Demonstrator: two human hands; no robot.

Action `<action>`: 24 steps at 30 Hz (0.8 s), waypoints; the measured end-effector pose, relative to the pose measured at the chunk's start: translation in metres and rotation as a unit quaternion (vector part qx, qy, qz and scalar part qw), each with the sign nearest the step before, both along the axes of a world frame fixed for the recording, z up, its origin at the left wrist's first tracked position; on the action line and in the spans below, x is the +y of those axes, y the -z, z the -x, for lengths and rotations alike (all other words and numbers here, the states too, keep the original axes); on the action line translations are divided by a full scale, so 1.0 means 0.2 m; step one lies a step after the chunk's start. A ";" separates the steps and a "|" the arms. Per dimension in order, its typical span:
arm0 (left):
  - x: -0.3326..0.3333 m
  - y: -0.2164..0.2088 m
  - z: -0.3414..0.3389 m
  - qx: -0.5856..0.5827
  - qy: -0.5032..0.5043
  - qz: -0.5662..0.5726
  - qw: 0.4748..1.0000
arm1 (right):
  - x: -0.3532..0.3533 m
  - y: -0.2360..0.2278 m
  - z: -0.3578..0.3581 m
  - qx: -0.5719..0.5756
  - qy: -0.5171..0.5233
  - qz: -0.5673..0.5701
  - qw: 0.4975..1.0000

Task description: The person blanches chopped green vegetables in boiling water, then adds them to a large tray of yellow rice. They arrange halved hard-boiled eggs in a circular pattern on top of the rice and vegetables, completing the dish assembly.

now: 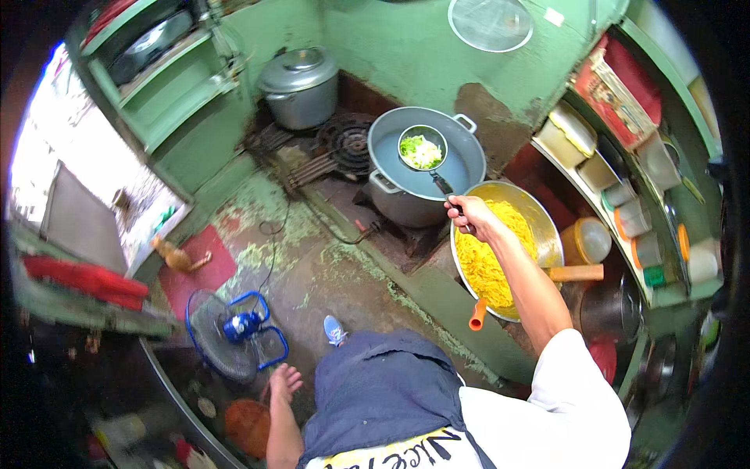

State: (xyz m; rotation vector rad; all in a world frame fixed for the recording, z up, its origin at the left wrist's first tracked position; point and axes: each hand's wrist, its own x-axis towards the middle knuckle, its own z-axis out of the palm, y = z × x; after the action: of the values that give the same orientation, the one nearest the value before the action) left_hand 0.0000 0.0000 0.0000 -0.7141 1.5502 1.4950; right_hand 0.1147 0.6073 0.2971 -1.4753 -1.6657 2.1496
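Note:
My right hand (467, 214) is closed round the dark handle of a small round ladle (442, 184). Chopped green and pale vegetables (422, 152) lie in its bowl. The ladle hangs over the open mouth of a large grey metal pot (406, 205); how far above the bottom I cannot tell. Under my right forearm sits a wide metal pan (553, 238) of yellow noodles (483, 254), with orange-brown handles sticking out. My left hand (287, 381) hangs low at my side, holding nothing, its fingers somewhat apart, near the blue fan.
A lidded pot (301, 98) stands behind a gas burner (349, 139). Shelves with tubs and jars (634, 219) line the right wall. On the floor at left are a blue fan (238, 327) with a trailing cord and a cat (176, 255) on a red mat (211, 254).

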 end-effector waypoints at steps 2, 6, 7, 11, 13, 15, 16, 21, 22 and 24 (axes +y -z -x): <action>0.06 -0.02 0.19 0.008 0.017 0.010 1.000 | 0.04 0.04 -0.01 -0.012 0.045 0.019 0.999; 0.24 -0.11 0.86 0.071 0.183 0.080 0.977 | 0.19 0.12 0.11 -0.087 0.062 -0.041 0.993; 0.30 -0.13 0.97 0.082 0.196 0.070 0.975 | 0.23 0.15 0.15 -0.103 0.071 -0.051 0.991; 0.61 -0.14 1.21 0.095 0.218 0.046 0.970 | 0.41 0.28 0.26 -0.115 0.101 -0.038 0.987; 0.71 -0.12 1.19 0.075 0.229 0.035 0.970 | 0.51 0.38 0.28 -0.170 0.077 -0.080 0.979; 0.80 -0.10 1.20 0.043 0.279 0.027 0.959 | 0.66 0.48 0.31 -0.222 0.036 -0.097 0.969; 0.85 -0.10 1.20 0.049 0.297 0.018 0.953 | 0.74 0.53 0.34 -0.273 0.025 -0.118 0.954; 0.88 -0.12 1.14 0.023 0.240 0.016 0.970 | 0.85 0.81 0.58 -0.431 -0.240 -0.275 0.825; 0.87 -0.10 1.14 0.021 0.242 0.024 0.970 | 0.85 0.86 0.63 -0.431 -0.269 -0.286 0.813; 0.81 -0.06 1.15 0.010 0.242 0.038 0.969 | 0.89 0.93 0.76 -0.427 -0.296 -0.304 0.798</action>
State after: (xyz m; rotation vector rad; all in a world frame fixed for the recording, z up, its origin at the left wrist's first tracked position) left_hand -0.2309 0.1623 0.0116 -0.3253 1.6577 1.0843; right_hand -0.0374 0.7845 0.1116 -1.9580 -3.0399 0.7449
